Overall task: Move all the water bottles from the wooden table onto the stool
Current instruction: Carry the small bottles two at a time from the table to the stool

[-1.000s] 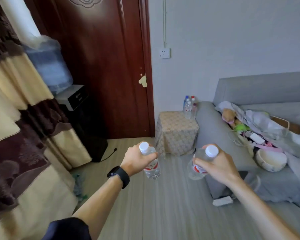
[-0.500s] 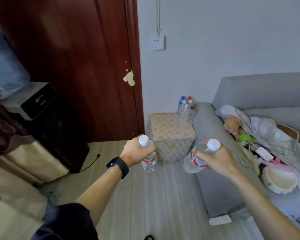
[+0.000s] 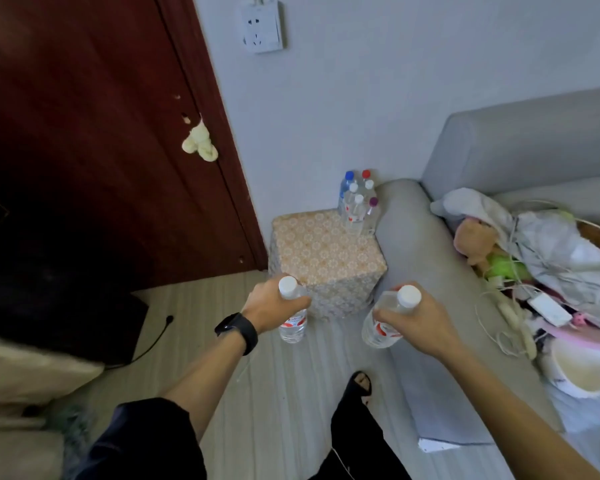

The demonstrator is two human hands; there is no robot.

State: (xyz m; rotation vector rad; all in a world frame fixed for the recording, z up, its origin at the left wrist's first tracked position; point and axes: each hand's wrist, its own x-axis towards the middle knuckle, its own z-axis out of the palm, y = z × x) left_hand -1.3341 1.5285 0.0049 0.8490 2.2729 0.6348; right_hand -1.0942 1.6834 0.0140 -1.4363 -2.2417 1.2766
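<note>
Both hands' bottles (image 3: 292,315) seemingly upright, caps up.

Eight bottles (image 3: 357,209), one stool (image 3: 321,258), two hands (image 3: 269,303).

Stool (image 3: 323,251): we see its patterned cover, standing on the floor (image 3: 274,382).
On top: cluster of bottles (image 3: 358,202), upright, at its two o'clock corner.

A cube-shaped stool (image 3: 326,252) at frame centre wears beige fabric with white floral print. Clear plastic bottles (image 3: 358,206) on it carry blue, red, white and purple caps. Dark red-brown wooden door (image 3: 101,133), upper left.
</note>
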